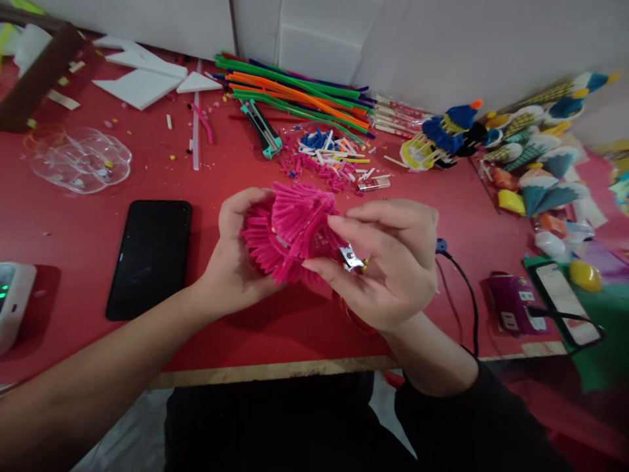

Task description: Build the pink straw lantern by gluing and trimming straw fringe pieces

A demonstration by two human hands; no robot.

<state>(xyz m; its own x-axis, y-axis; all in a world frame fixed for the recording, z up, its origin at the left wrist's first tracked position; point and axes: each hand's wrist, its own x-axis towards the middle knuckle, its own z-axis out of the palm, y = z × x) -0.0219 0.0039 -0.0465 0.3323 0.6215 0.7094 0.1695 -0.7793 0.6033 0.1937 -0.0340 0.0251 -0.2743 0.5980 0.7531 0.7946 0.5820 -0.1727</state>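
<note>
Left hand (236,259) cups the pink tufted bundle (287,229) — right hand (398,262), just beside, pinches its tufts, metal clip (352,257) tucked under.

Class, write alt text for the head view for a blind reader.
The left hand cups a pink fringed bundle over a red table while the right hand pinches its strands, a small metal tool in its grip. A black phone lies to the left; coloured sticks and cut scraps lie behind.
</note>
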